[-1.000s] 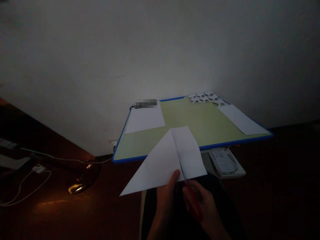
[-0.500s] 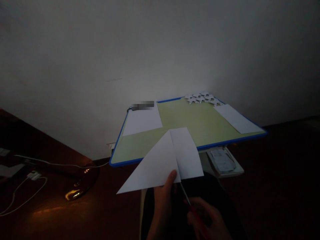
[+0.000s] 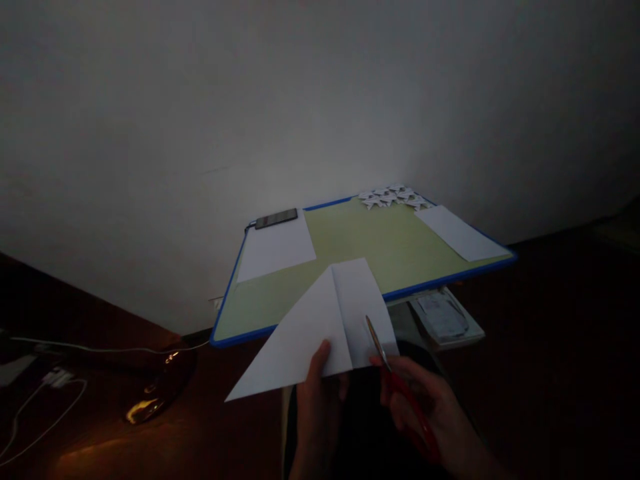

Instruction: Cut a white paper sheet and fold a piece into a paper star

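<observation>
A folded sheet of white paper (image 3: 305, 327) stretches in front of me above my lap, over the near edge of the table. Its left part is a pointed triangle, and a strip stands to the right of the crease. My left hand (image 3: 320, 393) pinches its lower edge, thumb on top. In my right hand (image 3: 425, 400) is a pair of scissors (image 3: 411, 400) with red handles. The blades look closed and point up and left, lying in front of the right strip. My right fingertips are at that strip's lower corner; whether they touch it I cannot tell.
The table (image 3: 360, 233) has a pale green top and blue rim. On it are a phone (image 3: 277, 219) on a white sheet (image 3: 277, 250), several small folded paper pieces (image 3: 387, 197) and another white sheet (image 3: 460, 232). Below the table sits a book-like stack (image 3: 445, 317); white cables (image 3: 110, 348) run left.
The scissors have come out of the crease and now lie in front of the right strip. My right hand has moved up and right. The view has shifted slightly.
</observation>
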`<control>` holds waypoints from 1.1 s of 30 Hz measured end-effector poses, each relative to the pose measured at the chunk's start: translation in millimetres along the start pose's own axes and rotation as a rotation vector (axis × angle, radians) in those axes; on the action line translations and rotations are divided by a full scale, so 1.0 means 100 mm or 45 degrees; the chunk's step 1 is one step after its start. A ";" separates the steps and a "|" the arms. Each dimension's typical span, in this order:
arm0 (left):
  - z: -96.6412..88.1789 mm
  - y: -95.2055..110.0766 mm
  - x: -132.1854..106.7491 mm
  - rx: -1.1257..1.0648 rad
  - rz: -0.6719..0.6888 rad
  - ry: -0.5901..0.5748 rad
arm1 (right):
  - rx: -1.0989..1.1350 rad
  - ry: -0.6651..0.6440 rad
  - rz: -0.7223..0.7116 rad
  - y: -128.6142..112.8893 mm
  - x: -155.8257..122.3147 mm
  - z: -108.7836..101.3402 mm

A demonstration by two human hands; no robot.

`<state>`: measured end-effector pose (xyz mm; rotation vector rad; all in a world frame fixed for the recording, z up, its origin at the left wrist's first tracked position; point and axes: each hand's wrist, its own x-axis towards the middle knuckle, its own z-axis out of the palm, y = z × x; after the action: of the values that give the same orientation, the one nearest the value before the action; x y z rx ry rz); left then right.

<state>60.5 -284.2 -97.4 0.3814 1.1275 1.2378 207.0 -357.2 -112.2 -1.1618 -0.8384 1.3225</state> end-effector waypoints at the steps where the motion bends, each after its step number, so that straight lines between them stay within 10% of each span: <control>1: 0.01 0.01 -0.01 -0.005 -0.021 -0.036 | 0.003 -0.023 0.018 -0.04 0.00 0.02; 33: -0.10 -0.05 0.11 0.206 0.060 -0.028 | 0.281 -0.178 0.132 0.36 -0.09 0.04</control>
<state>53.8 -279.5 -111.4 0.5451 1.2090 1.1844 192.1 -369.3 -144.5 -0.9582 -0.7180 1.5543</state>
